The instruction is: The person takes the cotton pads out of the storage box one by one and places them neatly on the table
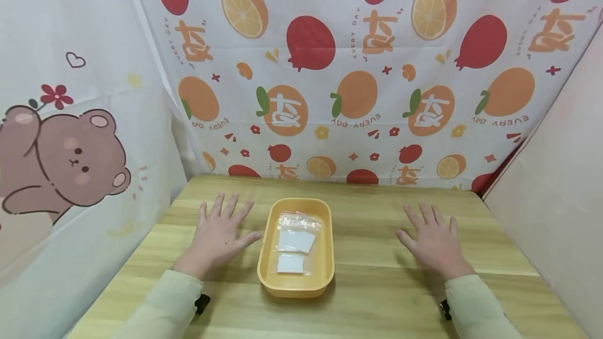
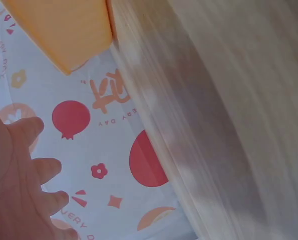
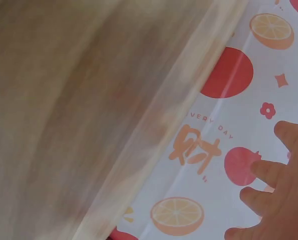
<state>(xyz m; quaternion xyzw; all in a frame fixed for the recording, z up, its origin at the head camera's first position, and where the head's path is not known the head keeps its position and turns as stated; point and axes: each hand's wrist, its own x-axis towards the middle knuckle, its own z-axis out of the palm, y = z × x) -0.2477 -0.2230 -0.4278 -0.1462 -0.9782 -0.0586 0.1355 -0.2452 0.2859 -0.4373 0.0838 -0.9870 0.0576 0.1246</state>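
Pale, soft cloth sleeves [image 1: 162, 302] come in at the near edge, a small black piece [image 1: 202, 303] showing beside each cuff. Between the forearms sits a yellow-orange tray [image 1: 296, 293], smooth and plastic-looking, a long rectangle with rounded corners and raised walls. Inside it lie clear, glossy zip bags [image 1: 313, 222], crinkled and overlapping near their tops, holding flat white pieces [image 1: 290, 263] with straight edges. Exactly how many bags there are is hard to tell. Tray and bags rest on a desk [image 1: 372, 276] with light, streaky wood grain.

Both hands are released, holding nothing, palms down and fingers spread. The left hand [image 1: 218, 238] has its thumb pointing at the tray's left wall, its tip just beside the rim; the right hand [image 1: 434, 242] is well apart from the tray, its thumb angled inward. In both wrist views, patterned cloth shows between the fingers and the wood, so the hands are held above the surface.

A wide stretch of grain separates the tray from the right hand, a narrow one the left. Behind the desk's far edge hangs a white fruit-print curtain [image 1: 311, 43]; a bear-print cloth [image 1: 80, 161] bounds the left, a plain pale panel [image 1: 556, 171] the right.
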